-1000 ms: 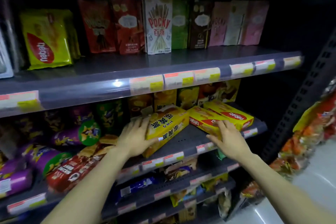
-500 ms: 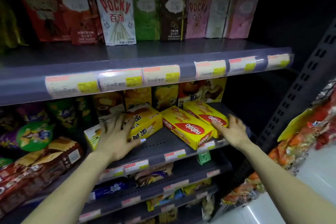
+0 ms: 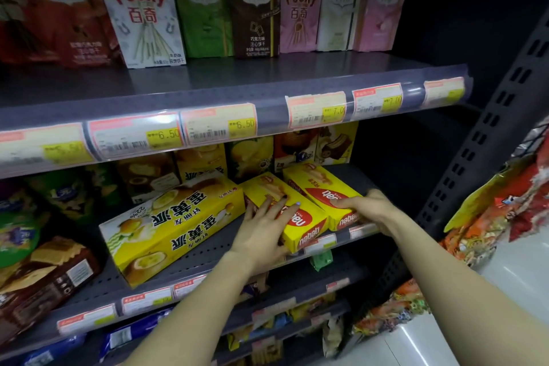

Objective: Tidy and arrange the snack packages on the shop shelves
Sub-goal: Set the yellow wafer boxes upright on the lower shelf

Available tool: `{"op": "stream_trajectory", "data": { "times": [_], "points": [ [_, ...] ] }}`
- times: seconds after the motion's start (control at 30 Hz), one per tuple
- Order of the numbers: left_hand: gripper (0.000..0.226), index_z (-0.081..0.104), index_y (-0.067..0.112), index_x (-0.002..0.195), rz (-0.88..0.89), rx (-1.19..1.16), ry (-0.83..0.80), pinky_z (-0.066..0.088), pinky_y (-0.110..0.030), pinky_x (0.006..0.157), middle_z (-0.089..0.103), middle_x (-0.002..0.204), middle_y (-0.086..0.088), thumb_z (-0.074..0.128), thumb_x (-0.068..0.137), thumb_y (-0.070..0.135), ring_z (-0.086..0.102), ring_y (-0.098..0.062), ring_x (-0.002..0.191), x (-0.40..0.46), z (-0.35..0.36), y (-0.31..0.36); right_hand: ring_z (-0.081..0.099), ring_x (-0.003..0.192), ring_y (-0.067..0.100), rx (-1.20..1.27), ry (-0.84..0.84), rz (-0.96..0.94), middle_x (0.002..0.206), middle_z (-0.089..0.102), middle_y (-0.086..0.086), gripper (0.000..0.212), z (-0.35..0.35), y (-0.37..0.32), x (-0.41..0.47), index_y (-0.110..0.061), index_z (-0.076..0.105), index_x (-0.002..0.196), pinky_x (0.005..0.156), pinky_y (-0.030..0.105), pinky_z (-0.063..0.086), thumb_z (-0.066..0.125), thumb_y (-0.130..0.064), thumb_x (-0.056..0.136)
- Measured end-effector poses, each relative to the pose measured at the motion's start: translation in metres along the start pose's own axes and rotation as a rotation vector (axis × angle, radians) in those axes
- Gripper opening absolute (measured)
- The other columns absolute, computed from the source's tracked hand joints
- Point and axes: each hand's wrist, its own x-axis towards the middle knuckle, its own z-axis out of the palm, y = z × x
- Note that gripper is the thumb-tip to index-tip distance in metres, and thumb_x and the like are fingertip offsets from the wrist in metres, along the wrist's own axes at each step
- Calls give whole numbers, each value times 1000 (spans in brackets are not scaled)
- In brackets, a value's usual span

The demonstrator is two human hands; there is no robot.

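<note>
You are looking down at a dim shop shelf, both bare arms reaching forward; your left hand (image 3: 261, 226) lies flat, fingers spread and open, on top of the nearer yellow wafer box (image 3: 292, 217), pressing rather than gripping; your right hand (image 3: 367, 208) is curled over the front right corner of the second yellow wafer box (image 3: 319, 187), thumb on top, fingers wrapped round the end, though how tightly they close cannot be told.

The two wafer boxes lie flat on the middle shelf (image 3: 208, 249), side by side and touching, at its right end; their long axes run from the shelf's front lip back and to the left, so they sit skewed rather than square to the edge; each hand is already on its own box, left on the left one, right on the right one.

Just left of your left hand, close beside the nearer wafer box, a larger yellow pie box (image 3: 175, 223) also lies flat and askew, its long axis running left to right and rising towards the back; your left hand is the nearer one to it.

To square the pair, it looks as if the front ends must swing leftward.
</note>
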Motion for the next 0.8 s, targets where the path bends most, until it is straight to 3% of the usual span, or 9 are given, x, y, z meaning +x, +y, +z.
{"op": "stream_trajectory", "data": {
  "times": [0.07,0.13,0.2,0.33,0.43,0.53,0.63,0.73,0.8],
  "points": [
    [82,1,37,148,17,18,1,5,-52,116,4,160,5,56,88,46,-1,-23,147,-5,0,-7,66,77,20,95,-40,23,101,69,13,71,-2,-1,-4,-2,45,118,54,27,49,85,-26,64],
    [77,5,37,149,43,5,13,8,-50,116,6,160,6,54,90,44,0,-20,147,-14,-4,-13,70,82,23,163,-93,27,100,71,14,71,-6,-2,-9,-4,43,124,59,32,56,83,-23,68],
    [74,11,36,148,48,-98,57,14,-47,118,12,159,7,55,90,44,5,-18,147,-23,-14,-16,69,89,24,211,-174,-3,102,70,13,69,-12,-5,-15,-19,37,132,67,37,59,77,-22,76],
    [70,30,35,143,61,-364,174,37,-37,107,38,148,5,61,82,51,35,-16,134,-33,-42,-16,61,78,14,291,-354,-58,87,66,3,52,-25,-17,-36,-23,48,133,61,25,55,65,-29,84],
    [57,44,40,127,62,-647,216,47,-19,89,57,122,15,67,76,49,54,0,108,-41,-64,-11,64,85,14,504,-505,-102,88,69,4,72,-39,-16,-43,-16,60,124,68,26,57,83,-36,59],
    [45,49,44,111,24,-888,294,42,-3,81,59,109,26,70,72,53,55,15,100,-44,-78,-13,70,93,16,534,-589,-186,101,72,7,79,-41,-12,-49,-11,62,113,71,24,58,94,-15,41],
    [47,51,40,116,-7,-994,305,43,-5,85,61,115,22,72,75,48,56,11,104,-40,-79,-22,72,85,14,420,-497,-229,94,74,5,54,-32,-15,-56,-15,59,113,69,23,58,74,8,66],
    [56,46,30,124,-56,-1004,211,44,-3,84,58,112,24,76,76,26,55,17,97,-36,-72,-28,66,60,11,253,-270,-314,68,70,-6,42,-21,-14,-50,-14,60,108,60,27,57,78,-3,72],
    [60,50,26,124,-82,-951,135,46,-12,89,60,112,20,79,72,24,56,13,99,-31,-62,-31,65,67,12,176,-157,-421,72,68,-4,32,-12,-13,-47,-14,62,94,60,27,56,81,-7,69]
  ]
}}
